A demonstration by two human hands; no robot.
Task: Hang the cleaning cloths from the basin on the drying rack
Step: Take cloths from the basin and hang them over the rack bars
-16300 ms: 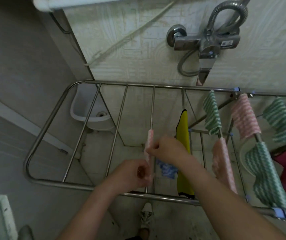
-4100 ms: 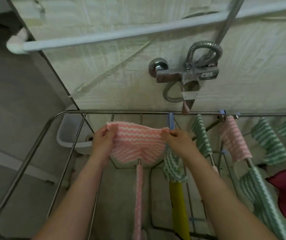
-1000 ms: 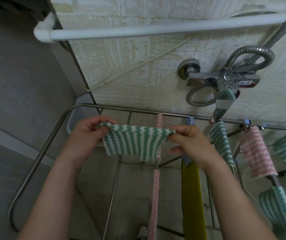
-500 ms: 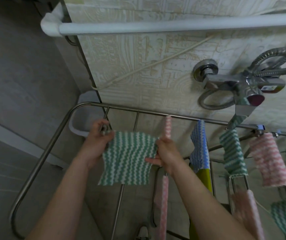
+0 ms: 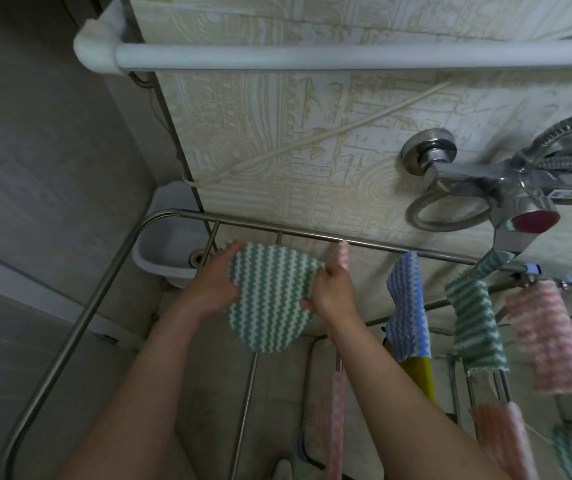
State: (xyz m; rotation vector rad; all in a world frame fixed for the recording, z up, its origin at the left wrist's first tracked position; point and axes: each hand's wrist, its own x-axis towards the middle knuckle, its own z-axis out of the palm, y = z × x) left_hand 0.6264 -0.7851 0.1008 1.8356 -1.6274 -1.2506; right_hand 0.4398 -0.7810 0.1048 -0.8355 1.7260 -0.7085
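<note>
A green-and-white striped cloth (image 5: 270,296) lies draped over a bar of the steel drying rack (image 5: 104,292), near the rack's far rail. My left hand (image 5: 213,285) holds its left edge and my right hand (image 5: 333,292) pinches its right edge. A pink striped cloth (image 5: 341,254) hangs on the bar just right of it. Further right hang a blue striped cloth (image 5: 407,306), a green one (image 5: 474,323) and a pink one (image 5: 547,341). The basin is out of view.
A white pipe (image 5: 312,57) runs along the wall above. A chrome shower tap (image 5: 478,181) with a hose sticks out at the right. A small white floor sink (image 5: 166,244) sits in the corner behind the rack's left end. A yellow cloth (image 5: 419,375) hangs below the blue one.
The green cloth went from stretched in the air between both hands to lowered over a rack bar. Both hands moved down and closer together; the view shifted left.
</note>
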